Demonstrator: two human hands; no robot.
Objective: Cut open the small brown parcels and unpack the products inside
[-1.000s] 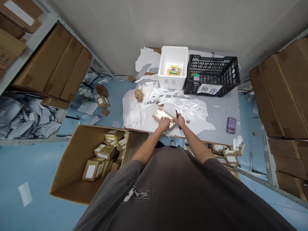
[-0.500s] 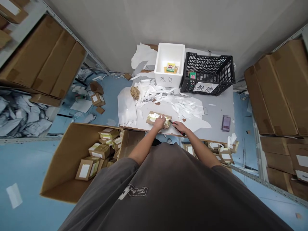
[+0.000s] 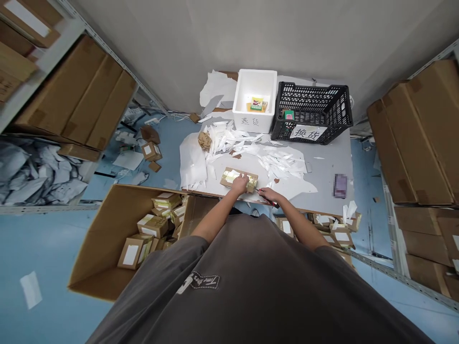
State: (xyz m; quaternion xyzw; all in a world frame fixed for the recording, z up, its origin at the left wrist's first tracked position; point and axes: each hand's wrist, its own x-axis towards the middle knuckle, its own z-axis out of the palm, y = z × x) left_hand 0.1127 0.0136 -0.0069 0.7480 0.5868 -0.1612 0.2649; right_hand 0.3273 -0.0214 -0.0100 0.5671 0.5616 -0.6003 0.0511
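A small brown carton with yellowish tape and a white label lies on the grey table, near its front edge. My left hand grips the carton from above, its fingers bent over the top. To its right, my right hand is closed round a red and black cutter. The cutter's tip points left and reaches the carton's right end. Torn white paper strips lie behind the carton.
A white foam box and a black crate stand at the table's back. A large open carton of parcels is at the lower left. Crumpled brown paper and a purple item lie on the table.
The view has shifted slightly, so the scene sits a little further right. The cutter has moved from the carton's top to its right end. My left hand still grips the carton.
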